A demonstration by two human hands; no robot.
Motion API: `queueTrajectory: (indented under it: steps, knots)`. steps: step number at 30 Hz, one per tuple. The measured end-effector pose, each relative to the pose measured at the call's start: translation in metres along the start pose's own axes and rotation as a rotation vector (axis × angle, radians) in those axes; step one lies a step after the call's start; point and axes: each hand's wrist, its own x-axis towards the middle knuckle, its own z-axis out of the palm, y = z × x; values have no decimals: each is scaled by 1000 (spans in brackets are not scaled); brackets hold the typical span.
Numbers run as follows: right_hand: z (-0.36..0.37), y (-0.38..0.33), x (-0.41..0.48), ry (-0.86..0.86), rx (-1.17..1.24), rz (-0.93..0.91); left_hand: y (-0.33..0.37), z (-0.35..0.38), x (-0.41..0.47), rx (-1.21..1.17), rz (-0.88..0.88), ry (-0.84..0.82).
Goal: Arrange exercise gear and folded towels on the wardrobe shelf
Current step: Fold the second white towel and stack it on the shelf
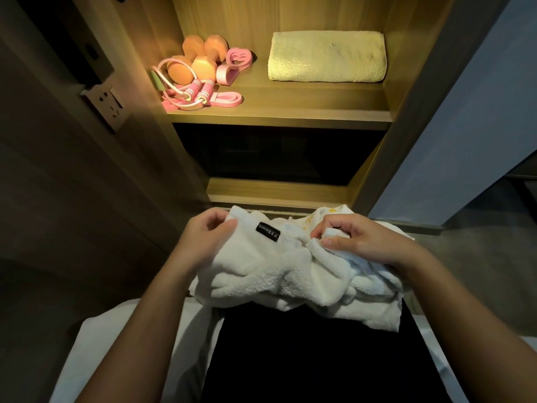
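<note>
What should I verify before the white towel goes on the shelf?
1. Left hand grips white towel: ok.
2. Right hand pinches a fold of it: ok.
3. White towel folded: not ok, bunched.
4. Bare shelf space in front of yellow towel: ok.
5. Dumbbells and jump rope confined to shelf's left: ok.
6. Patterned cloth separate from white towel: cannot tell.

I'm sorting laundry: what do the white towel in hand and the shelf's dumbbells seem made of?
The white towel: likely cotton terry, fluffy looped pile. The dumbbells: probably matte rubber or vinyl coating, smooth with soft sheen; core hidden.
</note>
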Motion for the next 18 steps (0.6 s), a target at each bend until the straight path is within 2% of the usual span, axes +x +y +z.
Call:
queueTrajectory:
  steps: [4,8,15,18]
  knots:
    - [2,0,-2,17,-13,-2,5,26,22,-60,-153,-83]
    - [3,3,-4,35,-24,-2,4,39,34,-89,-297,-70]
    - [1,2,-2,42,-17,-2,7,31,33,-71,-349,-93]
    - [1,1,-4,74,1,-6,3,36,31,-165,-314,-2]
